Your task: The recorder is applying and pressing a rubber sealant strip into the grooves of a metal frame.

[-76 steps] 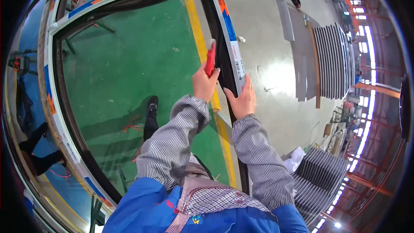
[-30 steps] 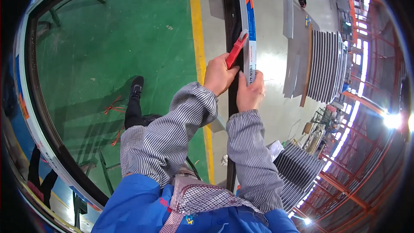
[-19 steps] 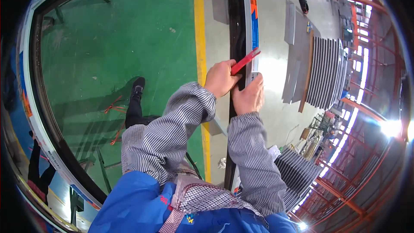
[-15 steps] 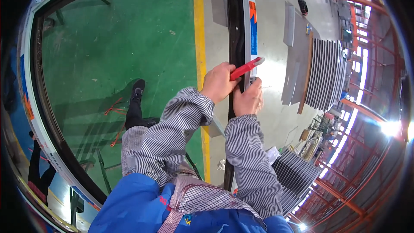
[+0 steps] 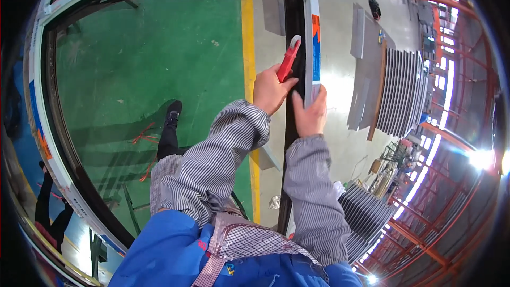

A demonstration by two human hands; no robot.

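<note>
A red hand tool with a pale grey tip [image 5: 287,65] is held in my left hand [image 5: 269,89], tip pointing up and slightly right; its exact kind is unclear. Beneath it runs the right bar of a large window frame [image 5: 309,42], white outside with blue and orange film, and dark along its inner edge [image 5: 295,16]. My left thumb reaches over that dark strip. Just to the right, my right hand [image 5: 312,117] lies across the bar. Its thumb and forefinger are stretched apart, one on the inner side and the other toward the outer edge.
Through the frame appear a green floor [image 5: 117,64], a yellow floor line [image 5: 248,48], red straps [image 5: 143,135] and my dark shoe [image 5: 172,109]. Stacked grey profiles [image 5: 401,85] stand to the right. At far left another person's legs [image 5: 50,207] show.
The red tool has swung from pointing right across the bar to pointing up along it. My right hand's thumb and fingers have spread. The frame sits slightly lower in view.
</note>
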